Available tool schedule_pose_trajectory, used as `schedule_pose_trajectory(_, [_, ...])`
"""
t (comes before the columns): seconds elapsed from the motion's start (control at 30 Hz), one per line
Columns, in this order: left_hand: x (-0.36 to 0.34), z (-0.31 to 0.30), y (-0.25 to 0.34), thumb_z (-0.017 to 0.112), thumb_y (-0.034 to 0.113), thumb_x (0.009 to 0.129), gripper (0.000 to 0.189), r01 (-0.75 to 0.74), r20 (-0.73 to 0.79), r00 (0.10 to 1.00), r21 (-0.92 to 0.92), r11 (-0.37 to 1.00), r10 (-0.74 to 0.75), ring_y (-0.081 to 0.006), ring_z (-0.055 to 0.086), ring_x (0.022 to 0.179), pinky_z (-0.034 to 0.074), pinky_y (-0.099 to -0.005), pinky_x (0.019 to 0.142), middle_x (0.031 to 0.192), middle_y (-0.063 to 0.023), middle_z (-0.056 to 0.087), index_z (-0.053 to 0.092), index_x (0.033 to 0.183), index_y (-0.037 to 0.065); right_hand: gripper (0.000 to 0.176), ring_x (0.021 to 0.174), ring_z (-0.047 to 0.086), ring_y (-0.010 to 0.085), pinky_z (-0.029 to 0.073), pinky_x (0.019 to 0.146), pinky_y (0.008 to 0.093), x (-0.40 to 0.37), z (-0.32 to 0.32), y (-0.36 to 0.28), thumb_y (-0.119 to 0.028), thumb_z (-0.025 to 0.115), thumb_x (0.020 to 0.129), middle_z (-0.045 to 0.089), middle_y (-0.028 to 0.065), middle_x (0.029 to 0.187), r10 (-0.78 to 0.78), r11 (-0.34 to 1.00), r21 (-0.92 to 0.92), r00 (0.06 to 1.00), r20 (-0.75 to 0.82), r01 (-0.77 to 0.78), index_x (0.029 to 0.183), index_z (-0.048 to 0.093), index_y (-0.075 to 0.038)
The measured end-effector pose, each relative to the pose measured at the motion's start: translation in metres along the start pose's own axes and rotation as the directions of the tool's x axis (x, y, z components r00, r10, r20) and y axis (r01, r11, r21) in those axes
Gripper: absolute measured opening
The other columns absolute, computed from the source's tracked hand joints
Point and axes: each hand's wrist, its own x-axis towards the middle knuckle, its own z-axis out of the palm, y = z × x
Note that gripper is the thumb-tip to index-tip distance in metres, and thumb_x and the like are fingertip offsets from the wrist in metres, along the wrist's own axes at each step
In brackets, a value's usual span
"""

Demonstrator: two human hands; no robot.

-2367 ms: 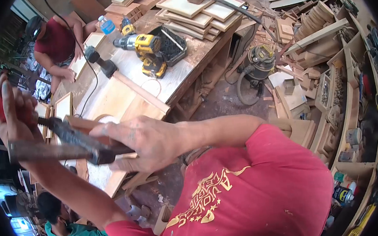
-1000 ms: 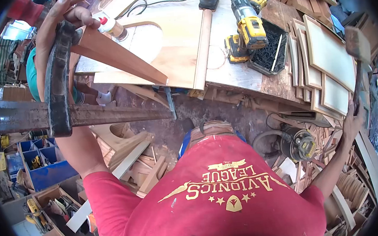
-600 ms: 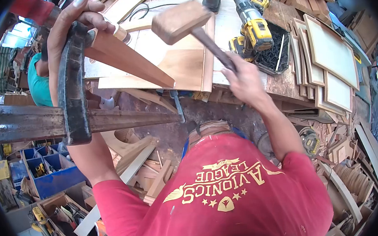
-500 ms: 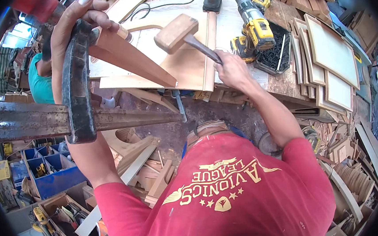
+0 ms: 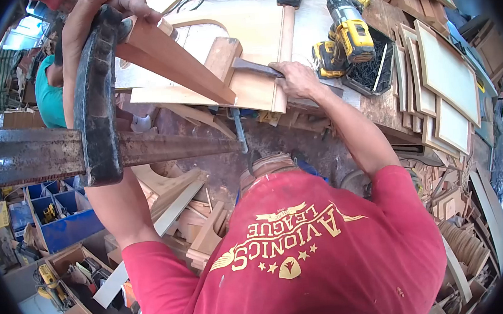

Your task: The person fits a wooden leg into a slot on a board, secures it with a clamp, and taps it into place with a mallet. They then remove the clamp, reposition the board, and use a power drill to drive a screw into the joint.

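Note:
My right hand (image 5: 298, 80) is closed round the handle of a wooden mallet (image 5: 223, 60). The mallet's head is against or right beside a long wooden piece (image 5: 179, 63), near its lower end; exact contact is unclear. At the upper left, my left hand (image 5: 133, 5) has its fingers wrapped over the top of that piece, by the clamp's black jaw (image 5: 96, 98). The rusty metal bar of the clamp (image 5: 33, 155) runs below, its far end near the screw rod (image 5: 239, 128) at the bench edge. Flat boards (image 5: 258, 91) lie under the mallet.
A yellow drill (image 5: 353, 38) and a black tray of screws (image 5: 374, 67) sit on the bench at right, beside stacked framed panels (image 5: 443, 74). A person in a green shirt (image 5: 49, 96) is at left. Blue bins (image 5: 71, 224) and wood offcuts (image 5: 207, 237) lie below.
The mallet has swung down and left from above the boards to the long wooden piece. My right hand moved slightly with it. The clamp shifted a little in view.

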Motion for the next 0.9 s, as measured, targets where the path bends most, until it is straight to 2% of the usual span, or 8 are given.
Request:
schedule_pose_trajectory(0.3, [-0.002,-0.004,0.004,0.052,0.035,0.104,0.048,0.107,-0.054,0.992,-0.055,0.993,-0.110,-0.0261,0.074,0.087,0.060,-0.0370,0.082,0.087,-0.0097,0.071,0.064,0.119,-0.009,0.046,0.116,0.063,0.0402,0.050,0.099,0.0512,-0.009,-0.007,-0.015,-0.016,0.058,0.093,0.068,0.0237,0.117,0.106,0.993,0.041,0.992,0.075,-0.109,0.139,0.058,-0.008])
schedule_pose_trajectory(0.37, [-0.008,0.004,-0.015,0.058,0.037,0.103,0.050,-0.139,0.004,0.990,0.050,0.989,0.139,-0.0198,0.070,0.088,0.057,-0.0338,0.081,0.086,-0.0095,0.070,0.060,0.126,-0.008,0.047,0.112,0.064,0.0411,0.052,0.094,0.0535,-0.018,-0.005,-0.024,-0.018,0.060,0.096,0.066,0.0226,0.115,0.186,0.982,0.043,0.982,-0.024,-0.185,0.140,0.053,-0.007])
schedule_pose_trajectory(0.43, [-0.008,0.028,0.005,0.065,0.035,0.098,0.050,-0.044,-0.162,0.986,0.007,0.999,0.045,-0.0214,0.072,0.085,0.055,-0.0321,0.079,0.078,-0.0105,0.069,0.061,0.121,-0.009,0.046,0.111,0.064,0.0428,0.053,0.092,0.0545,-0.018,0.004,-0.015,-0.018,0.060,0.096,0.064,0.0238,0.115,0.249,0.968,0.079,0.956,-0.157,-0.239,0.139,0.052,-0.005])
schedule_pose_trajectory(0.53, [-0.005,0.031,0.000,0.069,0.034,0.092,0.048,-0.171,-0.148,0.972,0.100,0.980,0.185,-0.0229,0.071,0.074,0.054,-0.0316,0.075,0.075,-0.0119,0.070,0.065,0.110,-0.010,0.050,0.109,0.064,0.0464,0.053,0.091,0.0540,-0.015,0.005,-0.009,-0.010,0.063,0.089,0.060,0.0279,0.117,0.340,0.940,0.054,0.914,-0.221,-0.336,0.137,0.052,-0.001])
schedule_pose_trajectory(0.67, [-0.001,0.025,0.005,0.071,0.034,0.092,0.047,-0.047,-0.143,0.989,0.005,0.999,0.047,-0.0198,0.070,0.071,0.051,-0.0278,0.069,0.075,-0.0109,0.070,0.065,0.111,-0.009,0.055,0.112,0.058,0.0450,0.049,0.097,0.0526,-0.006,0.026,-0.002,-0.001,0.063,0.082,0.059,0.0269,0.116,0.289,0.950,-0.006,0.884,-0.367,-0.313,0.137,0.054,0.001])
schedule_pose_trajectory(0.77, [0.002,0.020,0.007,0.071,0.035,0.092,0.049,-0.048,-0.101,0.994,0.031,0.998,0.050,-0.0196,0.070,0.072,0.052,-0.0286,0.070,0.076,-0.0111,0.070,0.065,0.112,-0.009,0.049,0.115,0.057,0.0430,0.047,0.099,0.0503,-0.013,-0.017,-0.056,-0.006,0.065,0.086,0.060,0.0261,0.116,0.254,0.965,0.058,0.858,-0.446,-0.255,0.134,0.057,0.002])
schedule_pose_trajectory(0.83, [0.001,0.022,0.005,0.069,0.035,0.093,0.049,-0.048,-0.106,0.993,0.003,0.999,0.048,-0.0238,0.071,0.071,0.055,-0.0323,0.073,0.076,-0.0113,0.069,0.065,0.114,-0.009,0.048,0.110,0.060,0.0395,0.049,0.097,0.0459,-0.002,-0.052,-0.090,-0.016,0.069,0.090,0.062,0.0243,0.116,-0.067,0.971,0.109,0.681,-0.730,0.212,0.133,0.058,0.002])
schedule_pose_trajectory(0.9, [-0.005,0.031,0.008,0.073,0.035,0.090,0.046,-0.070,-0.108,0.992,-0.049,0.996,0.064,-0.0209,0.070,0.069,0.054,-0.0302,0.070,0.074,-0.0112,0.070,0.067,0.106,-0.008,0.051,0.105,0.063,0.0336,0.050,0.095,0.0411,-0.007,-0.129,-0.166,-0.025,0.071,0.093,0.063,0.0221,0.117,-0.107,0.831,0.279,0.631,-0.768,0.481,0.133,0.057,0.003])
